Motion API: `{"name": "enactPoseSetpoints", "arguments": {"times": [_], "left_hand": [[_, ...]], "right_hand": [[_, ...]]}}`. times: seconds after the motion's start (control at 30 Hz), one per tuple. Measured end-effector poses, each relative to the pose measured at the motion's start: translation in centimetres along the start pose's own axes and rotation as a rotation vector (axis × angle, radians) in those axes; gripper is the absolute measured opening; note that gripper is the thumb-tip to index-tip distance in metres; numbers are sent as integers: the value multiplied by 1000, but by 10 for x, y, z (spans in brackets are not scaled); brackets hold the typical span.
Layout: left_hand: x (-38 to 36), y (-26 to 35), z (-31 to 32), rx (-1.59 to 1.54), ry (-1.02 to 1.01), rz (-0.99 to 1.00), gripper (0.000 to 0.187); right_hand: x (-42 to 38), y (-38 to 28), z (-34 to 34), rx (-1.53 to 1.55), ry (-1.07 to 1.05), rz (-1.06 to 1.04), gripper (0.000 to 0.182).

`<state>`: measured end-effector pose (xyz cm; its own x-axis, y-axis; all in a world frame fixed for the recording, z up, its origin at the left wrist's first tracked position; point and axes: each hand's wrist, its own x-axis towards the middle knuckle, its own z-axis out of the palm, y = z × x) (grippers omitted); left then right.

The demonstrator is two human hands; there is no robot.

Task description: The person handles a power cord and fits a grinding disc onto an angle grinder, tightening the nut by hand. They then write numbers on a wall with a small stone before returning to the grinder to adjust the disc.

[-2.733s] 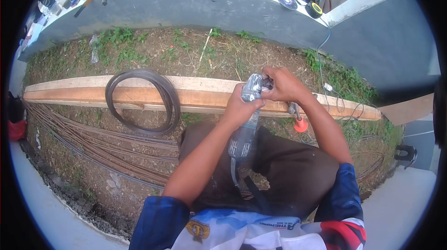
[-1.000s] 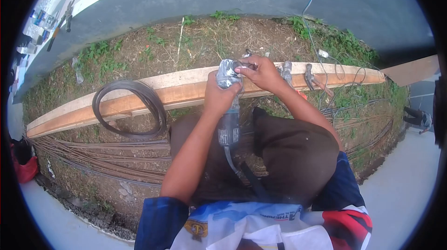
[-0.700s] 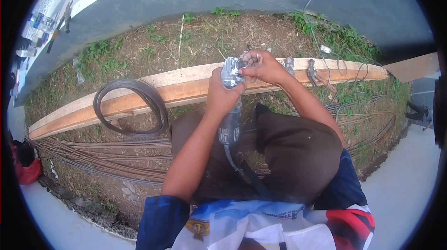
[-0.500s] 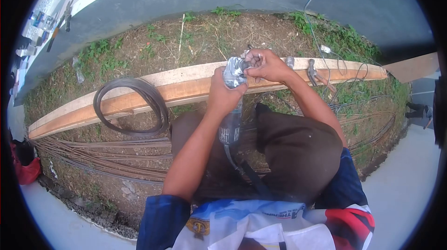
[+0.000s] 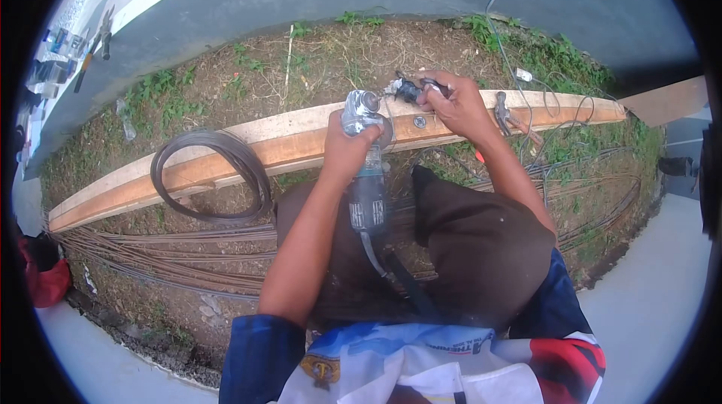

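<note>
An angle grinder (image 5: pixel 366 186) stands head-up in front of my knees, its grey gear head smeared with white. Closed around that head is my left hand (image 5: pixel 347 147), thumb across it. To the right, above the wooden beam (image 5: pixel 301 130), my right hand (image 5: pixel 455 107) has its fingers curled at a small dark object (image 5: pixel 408 91) whose kind I cannot make out. Between the hands, a small round metal piece (image 5: pixel 420 122) lies on the beam. The cord runs down from the grinder between my legs.
A coil of dark wire (image 5: pixel 210 212) leans over the beam on the left. A hammer (image 5: pixel 502 112) rests at its right part, near loose cables. Long thin rods (image 5: pixel 173 254) lie on the soil. Pliers (image 5: pixel 105 34) are on the ledge at upper left.
My left hand has shifted slightly left with the grinder. My right hand has come away from the grinder head to the right and now grips at a dark object above the beam.
</note>
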<state>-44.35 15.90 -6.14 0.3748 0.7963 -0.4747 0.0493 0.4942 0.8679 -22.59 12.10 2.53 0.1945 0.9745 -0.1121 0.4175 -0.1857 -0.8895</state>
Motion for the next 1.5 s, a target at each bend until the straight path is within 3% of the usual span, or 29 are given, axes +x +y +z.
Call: {"name": "enactPoseSetpoints", "arguments": {"times": [0.03,0.07,0.17,0.2,0.4,0.5,0.7,0.8,1.0,1.1,1.2,1.3,1.5], "left_hand": [[0,2,0,-23,-20,1,58],[-2,4,2,-49,-38,2,58],[-5,10,8,-77,-68,-9,59],[-7,11,9,-76,-82,-15,59],[-11,12,11,-72,-130,-25,61],[-12,7,11,-70,-154,-28,62],[-17,13,10,-96,-161,-69,62],[-16,14,6,-80,-157,-49,60],[-18,11,0,-87,-140,-27,57],[-17,9,-1,-59,-140,-36,58],[-18,13,0,-69,-148,-58,59],[-19,16,0,-85,-152,-64,59],[-12,10,3,-86,-118,-38,61]], "right_hand": [[2,7,3,197,-9,89,33],[2,12,7,209,-32,45,27],[3,8,11,339,-156,211,28],[2,4,17,458,-105,190,27],[11,7,19,422,-137,297,28],[14,12,14,314,-245,121,26],[11,5,18,123,-251,55,28],[11,7,15,-156,-241,-266,32],[10,-4,24,-564,-263,-269,36],[15,7,25,-512,-263,-477,40],[7,-2,32,-572,-185,-308,43],[9,6,37,-637,-114,-352,38],[9,-2,45,-687,-37,-287,44]]}}
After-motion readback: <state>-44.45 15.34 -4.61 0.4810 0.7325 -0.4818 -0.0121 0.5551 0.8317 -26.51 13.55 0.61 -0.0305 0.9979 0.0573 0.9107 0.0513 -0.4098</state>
